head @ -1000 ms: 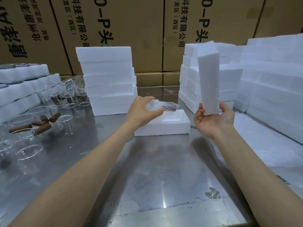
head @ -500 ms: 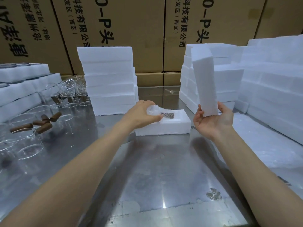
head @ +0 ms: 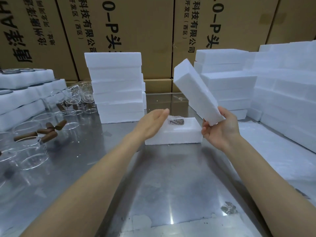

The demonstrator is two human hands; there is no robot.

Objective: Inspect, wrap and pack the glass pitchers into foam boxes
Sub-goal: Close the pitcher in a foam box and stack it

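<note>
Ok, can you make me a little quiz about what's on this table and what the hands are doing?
1. True or false: the right hand grips a white foam lid tilted above the table.
2. What lies in the open foam box on the metal table? A) a wrapped item B) a spoon C) a red ball
3. Fill in: the left hand has straight fingers and holds ____.

Key: 1 true; 2 A; 3 nothing.
</note>
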